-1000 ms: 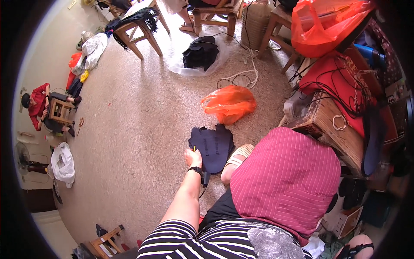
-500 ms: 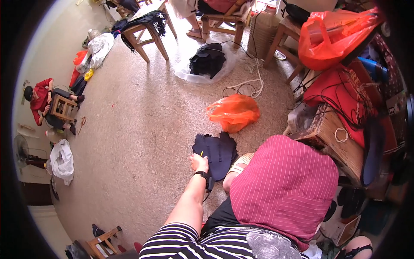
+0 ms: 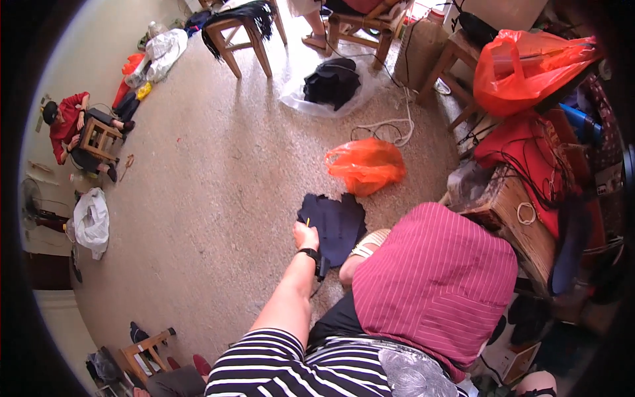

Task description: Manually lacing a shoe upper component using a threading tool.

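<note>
1. I get strong daylight from the top edge; floor [image 3: 301, 56] there washes out near white.
2. Soft shadows streak below the stool [image 3: 262, 57].
3. Left hand [image 3: 305, 236] evenly lit, fine detail soft; dark sheets [image 3: 340, 225] show little texture.
4. Lower-right clutter [image 3: 529, 319] dim.
5. Fisheye bends the wall [image 3: 92, 59]; black rim eats my corners.

The left hand [image 3: 305, 235] grips a thin yellow stick [image 3: 308, 222] at the left edge of some flat dark pieces [image 3: 340, 231] on the floor [image 3: 211, 218]. Just beyond lies an orange plastic bag [image 3: 366, 167]; farther off, a black bundle [image 3: 332, 84] rests on whitish plastic [image 3: 295, 100].
</note>
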### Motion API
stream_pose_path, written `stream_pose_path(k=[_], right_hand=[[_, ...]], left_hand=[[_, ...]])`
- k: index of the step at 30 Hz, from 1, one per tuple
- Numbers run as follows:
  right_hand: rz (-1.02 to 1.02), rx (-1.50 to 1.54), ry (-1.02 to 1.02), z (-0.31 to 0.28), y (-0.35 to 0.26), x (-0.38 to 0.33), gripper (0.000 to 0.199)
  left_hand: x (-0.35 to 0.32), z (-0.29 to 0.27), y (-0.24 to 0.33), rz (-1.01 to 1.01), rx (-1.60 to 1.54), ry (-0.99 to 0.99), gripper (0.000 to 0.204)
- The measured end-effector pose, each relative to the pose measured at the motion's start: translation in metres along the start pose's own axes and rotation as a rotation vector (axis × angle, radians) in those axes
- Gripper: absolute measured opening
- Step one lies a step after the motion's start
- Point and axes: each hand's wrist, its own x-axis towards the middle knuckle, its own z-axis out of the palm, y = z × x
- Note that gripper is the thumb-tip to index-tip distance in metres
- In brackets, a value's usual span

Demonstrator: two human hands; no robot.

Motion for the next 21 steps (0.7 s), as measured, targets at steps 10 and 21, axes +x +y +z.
stream_pose_path(k=[10,21], right_hand=[[0.043,0.077,-0.008,0.033,-0.063,-0.01,0.02],[-0.061,0.281,-0.143,0.058,-0.115,-0.039,0.02]], left_hand=[[-0.011,-0.019,-0.021,0.199,0.027,-0.14,0.03],[-0.102,-0.132,0.143,0.68,-0.816,-0.506,0.009]])
